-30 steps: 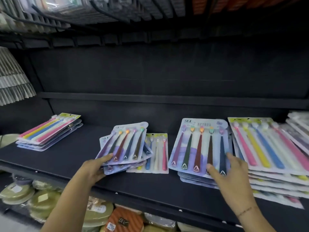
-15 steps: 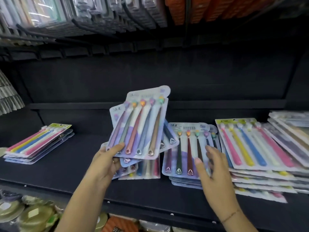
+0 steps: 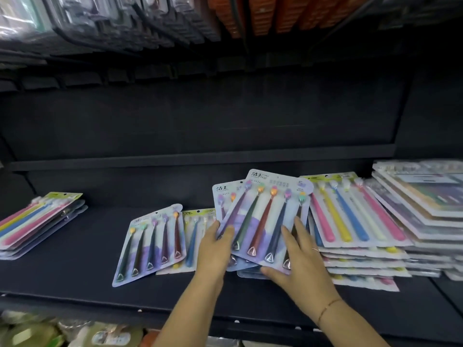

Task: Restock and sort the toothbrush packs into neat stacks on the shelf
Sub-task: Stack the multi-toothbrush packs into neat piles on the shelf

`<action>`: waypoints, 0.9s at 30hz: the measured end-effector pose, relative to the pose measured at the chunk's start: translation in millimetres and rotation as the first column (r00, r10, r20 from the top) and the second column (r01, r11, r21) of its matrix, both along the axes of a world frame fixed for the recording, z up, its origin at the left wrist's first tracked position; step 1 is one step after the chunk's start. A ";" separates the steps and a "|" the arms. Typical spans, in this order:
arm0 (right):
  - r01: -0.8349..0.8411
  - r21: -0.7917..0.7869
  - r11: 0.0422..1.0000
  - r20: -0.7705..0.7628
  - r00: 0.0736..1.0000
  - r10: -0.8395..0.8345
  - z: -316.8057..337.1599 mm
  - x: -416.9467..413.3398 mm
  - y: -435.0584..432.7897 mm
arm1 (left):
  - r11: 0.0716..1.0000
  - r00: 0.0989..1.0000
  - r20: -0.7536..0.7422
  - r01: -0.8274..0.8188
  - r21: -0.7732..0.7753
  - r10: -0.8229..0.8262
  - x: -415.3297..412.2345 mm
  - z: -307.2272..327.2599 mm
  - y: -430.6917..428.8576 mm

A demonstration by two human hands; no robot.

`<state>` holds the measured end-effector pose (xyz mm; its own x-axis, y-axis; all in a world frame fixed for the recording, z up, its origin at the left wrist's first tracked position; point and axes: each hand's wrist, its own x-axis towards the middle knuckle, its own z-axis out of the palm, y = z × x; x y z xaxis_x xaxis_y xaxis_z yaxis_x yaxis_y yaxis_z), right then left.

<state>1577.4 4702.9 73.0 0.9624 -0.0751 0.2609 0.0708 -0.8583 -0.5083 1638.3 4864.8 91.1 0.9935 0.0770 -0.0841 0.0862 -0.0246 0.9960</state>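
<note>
Dark shelf, right of middle by its front edge: purple toothbrush pack sits skewed on its stack, left grip pinching its side, right grip spread flat on top; probably light, bendy, slick, so hold the card edges.

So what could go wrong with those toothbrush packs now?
The purple toothbrush packs gripped by the left hand and pressed by the right hand are fanned crookedly; they might slip apart. The stepped stack of bright packs beside them could slide if bumped. The lone purple pack lies across a green-topped pack, so kinds may stay mixed.
</note>
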 end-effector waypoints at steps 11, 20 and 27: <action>0.187 -0.349 0.918 -0.030 0.977 -0.211 29.1 12.2 -34.3 | 0.974 0.996 0.010 0.079 0.214 -0.083 29.6 6.5 29.9; -0.432 0.151 0.889 0.023 0.901 0.434 -2.2 -21.7 104.6 | 0.627 0.944 -0.084 -0.144 0.766 0.319 48.0 -54.0 172.1; 0.016 0.022 1.000 -0.327 0.945 -0.008 -42.0 67.2 164.6 | 0.436 0.938 -0.014 -0.148 0.888 0.347 44.3 -71.6 190.1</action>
